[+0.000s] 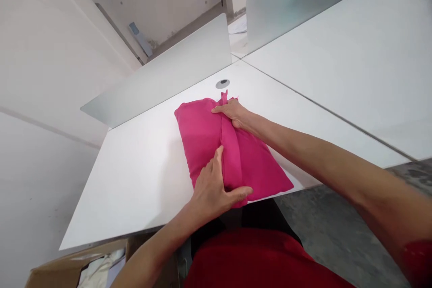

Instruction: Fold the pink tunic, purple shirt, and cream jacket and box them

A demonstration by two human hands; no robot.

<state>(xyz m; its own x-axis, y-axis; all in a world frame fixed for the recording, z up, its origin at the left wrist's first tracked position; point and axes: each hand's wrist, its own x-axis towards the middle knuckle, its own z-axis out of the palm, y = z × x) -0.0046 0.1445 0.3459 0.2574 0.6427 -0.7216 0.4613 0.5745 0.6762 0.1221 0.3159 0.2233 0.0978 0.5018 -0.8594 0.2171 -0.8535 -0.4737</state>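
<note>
A bright pink cushion (202,131) lies on the white desk, its near end at the desk's front edge. A raised strip of cloth runs down its middle, with small loose ties or corners at the far end. My right hand (232,112) is at that far end, thumb on top and fingers curled around the cloth. Over the near part, my left hand (212,186) rests with thumb and fingers spread to either side of the middle strip. The fingertips touch the cloth. The underside of the cushion is hidden.
The white desk (145,175) has a round cable hole (222,83) beyond the cushion. Frosted dividers (168,69) stand along its back. A seam separates another desktop (354,54) on the right. Below the front edge, a cardboard box (50,274) holds pale cloth.
</note>
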